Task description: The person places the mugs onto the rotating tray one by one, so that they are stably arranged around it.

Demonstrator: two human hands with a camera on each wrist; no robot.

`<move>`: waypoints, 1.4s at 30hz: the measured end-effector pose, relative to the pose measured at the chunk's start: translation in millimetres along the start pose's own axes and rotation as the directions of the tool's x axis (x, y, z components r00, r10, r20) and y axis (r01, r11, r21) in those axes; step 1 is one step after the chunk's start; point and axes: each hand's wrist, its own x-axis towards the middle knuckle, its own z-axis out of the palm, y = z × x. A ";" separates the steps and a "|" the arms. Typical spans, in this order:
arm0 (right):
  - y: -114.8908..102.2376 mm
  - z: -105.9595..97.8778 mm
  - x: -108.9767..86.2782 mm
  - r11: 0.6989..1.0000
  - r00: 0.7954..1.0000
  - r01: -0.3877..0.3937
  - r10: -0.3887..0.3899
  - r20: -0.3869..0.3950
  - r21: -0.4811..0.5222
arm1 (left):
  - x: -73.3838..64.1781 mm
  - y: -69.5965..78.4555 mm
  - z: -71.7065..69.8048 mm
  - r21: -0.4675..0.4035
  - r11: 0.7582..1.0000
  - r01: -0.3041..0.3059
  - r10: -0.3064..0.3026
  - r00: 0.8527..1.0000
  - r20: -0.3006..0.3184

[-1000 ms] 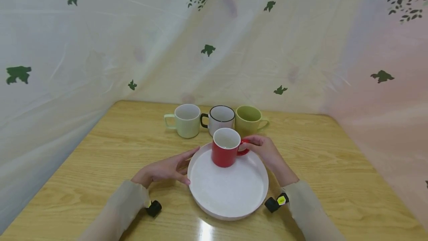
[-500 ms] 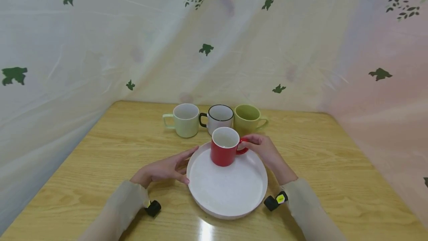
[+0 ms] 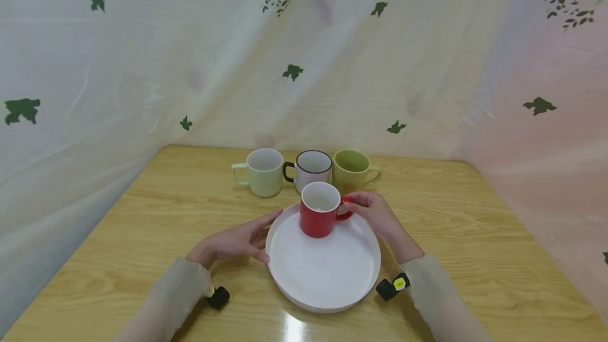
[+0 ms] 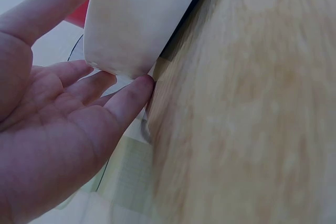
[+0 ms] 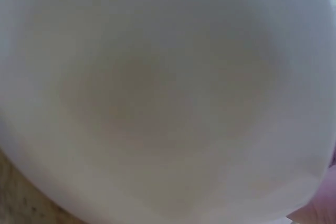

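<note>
A round white tray [image 3: 328, 278] lies on the wooden table, and a red mug [image 3: 317, 220] stands upright on its far part. With thumb and fingers, my right hand [image 3: 372, 214] pinches the mug's handle from the right. My left hand [image 3: 235, 240] touches the tray's left side, its fingers extended and spread. The left wrist view has that hand's fingertips against the outside of the tray wall [image 4: 131, 24]. A pale, blurred surface [image 5: 168, 108] fills most of the right wrist view, with a bit of the right hand [image 5: 317, 203] at its lower right corner.
Three more mugs stand in a row behind the tray: a pale green mug [image 3: 265, 174], a white mug with a black rim [image 3: 312, 170] and an olive green mug [image 3: 350, 173]. A patterned cloth [image 3: 237, 78] hangs behind the wooden table [image 3: 157, 215].
</note>
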 end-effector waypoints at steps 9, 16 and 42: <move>-0.4 -0.8 -3.0 1.000 1.000 0.003 -0.003 0.001 -0.018 | -1.2 -1.5 1.3 -0.006 1.000 0.001 -0.001 1.000 -0.005; -0.2 -11.9 -4.4 0.998 1.000 -0.003 0.002 -0.028 -0.059 | -0.2 0.0 1.7 -0.002 1.000 -0.010 0.010 1.000 -0.003; 12.2 -54.9 21.0 0.996 0.920 -0.017 -0.021 -0.392 -0.092 | -1.2 0.7 0.6 -0.009 1.000 0.015 -0.015 1.000 -0.014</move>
